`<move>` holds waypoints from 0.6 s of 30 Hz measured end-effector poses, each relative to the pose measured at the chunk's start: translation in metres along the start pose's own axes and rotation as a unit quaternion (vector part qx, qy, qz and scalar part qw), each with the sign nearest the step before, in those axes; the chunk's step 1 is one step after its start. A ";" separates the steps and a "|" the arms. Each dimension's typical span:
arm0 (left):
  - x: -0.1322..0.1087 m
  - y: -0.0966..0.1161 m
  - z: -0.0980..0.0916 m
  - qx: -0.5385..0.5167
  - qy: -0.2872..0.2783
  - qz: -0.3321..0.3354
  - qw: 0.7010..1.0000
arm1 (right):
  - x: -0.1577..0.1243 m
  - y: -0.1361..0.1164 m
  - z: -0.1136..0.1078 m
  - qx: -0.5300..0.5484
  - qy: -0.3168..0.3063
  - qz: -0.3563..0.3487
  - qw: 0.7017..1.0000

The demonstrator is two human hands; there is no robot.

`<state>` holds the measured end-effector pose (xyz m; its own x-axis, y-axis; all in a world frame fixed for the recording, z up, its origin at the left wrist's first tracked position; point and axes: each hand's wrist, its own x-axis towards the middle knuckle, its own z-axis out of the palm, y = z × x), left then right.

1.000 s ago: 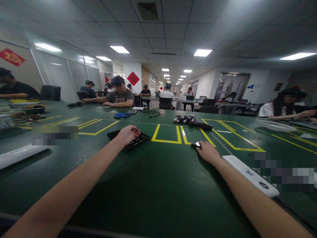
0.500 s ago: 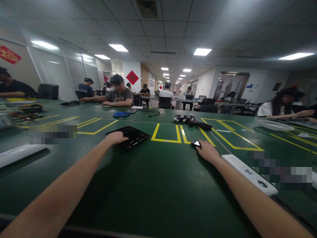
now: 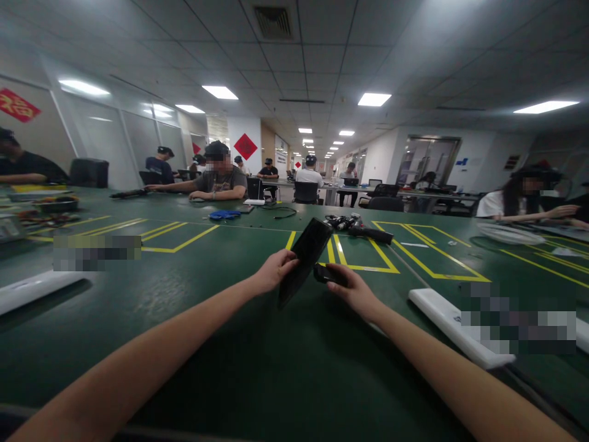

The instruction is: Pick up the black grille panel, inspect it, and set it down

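My left hand [image 3: 277, 270] grips a thin black slotted tray [image 3: 306, 255] by its near left edge. The tray is raised off the table and steeply tilted, so its slots are mostly out of sight. In my right hand [image 3: 356, 291] is a small black box-like object [image 3: 329, 274], pinched between thumb and fingers just to the right of the tray. Whether the two black things touch, I cannot tell.
The green table [image 3: 221, 380] carries yellow tape outlines. Black cables and a dark handle-like piece [image 3: 370, 233] lie beyond my hands. A white power strip [image 3: 460, 325] is at right, a blue item [image 3: 224, 215] farther back. A person [image 3: 218, 175] sits across the table.
My left hand has lifted the tray off the table, tilted it up and brought it right. My right hand has moved left with the small black object, close to the tray.
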<state>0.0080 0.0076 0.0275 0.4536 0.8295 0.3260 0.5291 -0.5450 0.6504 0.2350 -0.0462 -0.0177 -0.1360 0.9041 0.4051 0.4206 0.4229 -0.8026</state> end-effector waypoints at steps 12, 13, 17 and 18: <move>-0.012 -0.004 0.036 -0.009 -0.078 0.060 0.995 | -0.002 0.019 0.011 -0.038 -0.031 -0.087 0.995; -0.012 -0.004 0.036 -0.007 -0.090 0.056 0.994 | -0.002 0.019 0.014 -0.054 -0.035 -0.091 0.994; -0.013 0.005 0.029 -0.037 -0.119 0.004 0.992 | -0.002 0.008 0.018 -0.094 -0.060 -0.125 0.986; -0.013 0.008 0.025 -0.058 -0.114 -0.030 0.991 | -0.003 0.004 0.018 -0.098 -0.063 -0.131 0.985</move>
<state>0.0248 -0.0103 0.0112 0.5812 0.8035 0.1289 0.4802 -0.4665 0.7428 0.2204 -0.0462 -0.0298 -0.3684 0.7711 0.5193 0.5191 0.6340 -0.5732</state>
